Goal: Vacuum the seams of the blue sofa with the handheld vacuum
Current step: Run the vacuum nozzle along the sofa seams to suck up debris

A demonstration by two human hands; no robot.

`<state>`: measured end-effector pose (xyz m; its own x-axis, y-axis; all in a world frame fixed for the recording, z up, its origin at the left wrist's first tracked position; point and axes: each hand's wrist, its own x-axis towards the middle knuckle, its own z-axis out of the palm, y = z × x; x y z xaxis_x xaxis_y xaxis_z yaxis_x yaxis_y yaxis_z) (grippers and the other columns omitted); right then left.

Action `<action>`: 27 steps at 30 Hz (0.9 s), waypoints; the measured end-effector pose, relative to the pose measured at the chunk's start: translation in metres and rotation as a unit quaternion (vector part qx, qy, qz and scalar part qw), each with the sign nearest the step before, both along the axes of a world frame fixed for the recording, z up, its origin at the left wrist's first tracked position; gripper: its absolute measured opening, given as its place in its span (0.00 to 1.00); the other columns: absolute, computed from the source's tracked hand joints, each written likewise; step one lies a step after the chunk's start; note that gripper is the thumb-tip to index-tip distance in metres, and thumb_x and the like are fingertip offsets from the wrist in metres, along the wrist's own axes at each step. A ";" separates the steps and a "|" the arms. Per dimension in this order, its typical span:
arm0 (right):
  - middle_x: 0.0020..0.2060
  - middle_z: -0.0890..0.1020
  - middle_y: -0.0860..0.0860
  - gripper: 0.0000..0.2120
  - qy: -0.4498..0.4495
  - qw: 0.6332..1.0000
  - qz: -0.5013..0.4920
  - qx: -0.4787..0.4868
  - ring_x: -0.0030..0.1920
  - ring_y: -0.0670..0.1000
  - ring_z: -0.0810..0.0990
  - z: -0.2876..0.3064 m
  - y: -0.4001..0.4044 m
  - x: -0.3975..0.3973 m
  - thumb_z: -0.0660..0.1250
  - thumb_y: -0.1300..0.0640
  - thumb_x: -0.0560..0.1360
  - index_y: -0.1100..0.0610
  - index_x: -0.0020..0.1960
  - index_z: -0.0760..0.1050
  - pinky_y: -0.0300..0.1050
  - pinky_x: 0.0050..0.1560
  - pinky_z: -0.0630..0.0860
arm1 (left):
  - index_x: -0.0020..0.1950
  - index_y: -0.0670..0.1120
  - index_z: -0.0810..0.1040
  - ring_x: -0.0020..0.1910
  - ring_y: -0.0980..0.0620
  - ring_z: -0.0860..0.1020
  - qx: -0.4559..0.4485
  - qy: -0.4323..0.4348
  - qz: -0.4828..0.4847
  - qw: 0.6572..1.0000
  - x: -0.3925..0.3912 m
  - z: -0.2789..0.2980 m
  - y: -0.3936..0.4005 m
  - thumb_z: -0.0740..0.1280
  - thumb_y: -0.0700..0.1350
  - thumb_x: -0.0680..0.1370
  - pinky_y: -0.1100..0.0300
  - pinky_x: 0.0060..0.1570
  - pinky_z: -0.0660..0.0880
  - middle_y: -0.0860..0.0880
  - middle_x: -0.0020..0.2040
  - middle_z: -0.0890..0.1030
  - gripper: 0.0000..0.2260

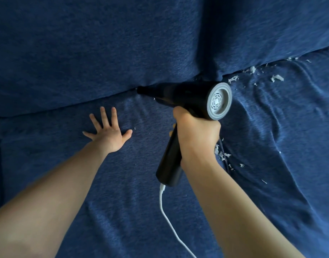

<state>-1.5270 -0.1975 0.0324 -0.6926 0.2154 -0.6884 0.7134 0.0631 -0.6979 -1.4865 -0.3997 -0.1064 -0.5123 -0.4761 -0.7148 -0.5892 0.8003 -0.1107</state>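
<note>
From the head camera, the right hand (196, 131) is gripping the black handheld vacuum (186, 101) by its handle, with its nozzle (141, 89) lying in the seam (96, 98) between the back cushion (104, 43) and the seat cushion (122, 192) of the blue sofa. The left hand (108, 132) is pressing flat on the seat, fingers spread, just left of the nozzle. The vacuum's body is running along the seam, and white scraps (253, 71) are lying rightward, behind its grey vent (218, 101); the right hand is nearer them. A white cord (167, 220) is trailing down.
</note>
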 end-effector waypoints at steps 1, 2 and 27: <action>0.33 0.85 0.54 0.12 -0.006 1.000 -0.006 -0.005 0.40 0.60 0.86 -0.001 -0.005 -0.004 0.71 0.49 0.58 0.56 0.36 0.79 0.59 0.48 0.84 | 0.74 0.53 0.25 0.74 0.36 0.31 0.001 0.001 -0.001 1.000 0.000 -0.001 -0.001 0.51 0.70 0.76 0.25 0.67 0.47 0.48 0.74 0.25 0.43; 0.34 0.85 0.54 0.11 -0.010 1.000 -0.005 -0.008 0.40 0.59 0.86 -0.003 -0.010 -0.007 0.72 0.49 0.60 0.56 0.36 0.79 0.57 0.48 0.85 | 0.74 0.53 0.25 0.74 0.36 0.31 0.002 0.003 0.000 1.000 0.000 -0.001 -0.001 0.51 0.70 0.76 0.25 0.66 0.47 0.48 0.74 0.25 0.43; 0.32 0.84 0.55 0.13 0.031 0.989 0.143 0.035 0.39 0.61 0.85 0.028 0.092 -0.001 0.71 0.50 0.59 0.59 0.37 0.80 0.60 0.45 0.84 | 0.75 0.51 0.26 0.75 0.39 0.31 0.001 -0.003 0.047 0.999 0.027 0.006 0.065 0.55 0.72 0.74 0.28 0.69 0.50 0.47 0.74 0.25 0.48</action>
